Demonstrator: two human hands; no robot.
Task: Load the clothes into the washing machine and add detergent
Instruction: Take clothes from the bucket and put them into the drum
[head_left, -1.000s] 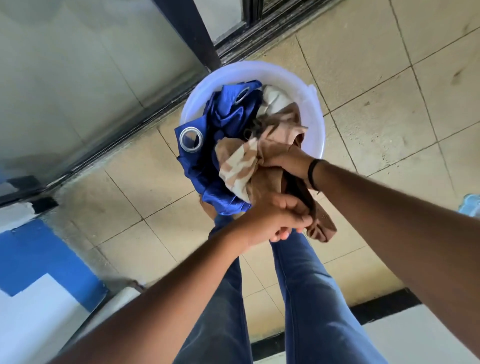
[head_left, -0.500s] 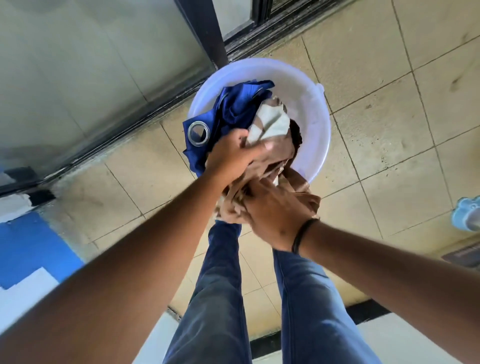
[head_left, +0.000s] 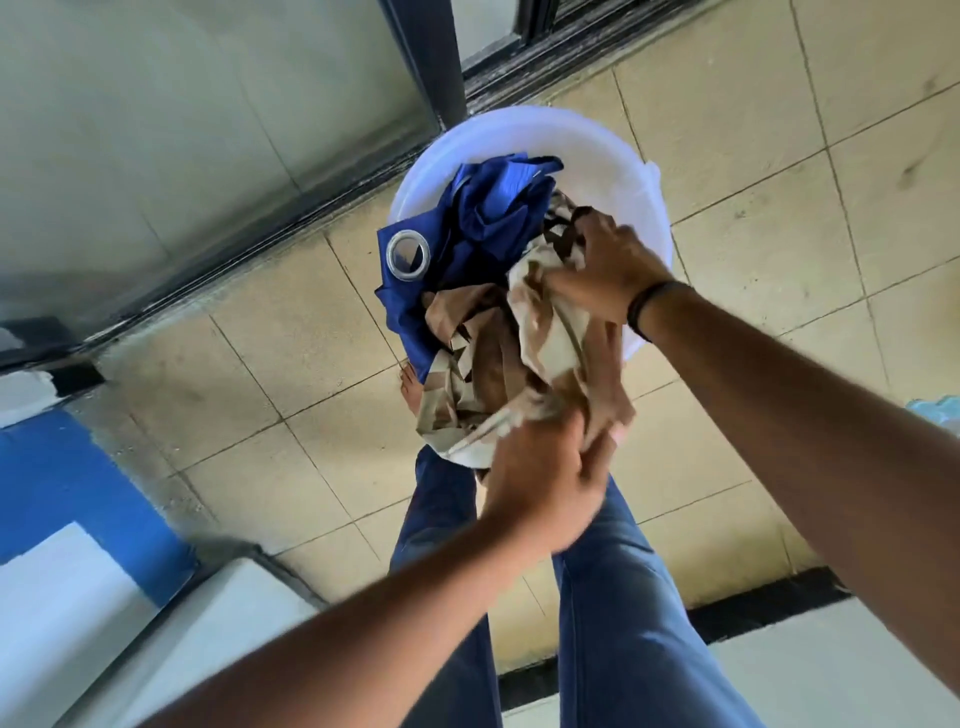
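both forearms are bare, with no sleeves in view. the right wrist carries a thin black band (head_left: 645, 306), narrow and plain. the legs are clothed in blue denim jeans (head_left: 618, 613), paler and faded along the right thigh, darker on the left leg. a bare foot (head_left: 410, 387) shows past the left trouser leg, partly hidden.

Tiled floor beside a glass door

We see beige floor tiles (head_left: 769, 156) with dark grout, a frosted glass panel (head_left: 182, 130) in a dark frame (head_left: 426, 57), a blue-and-white wall (head_left: 67, 499), daylight throughout.
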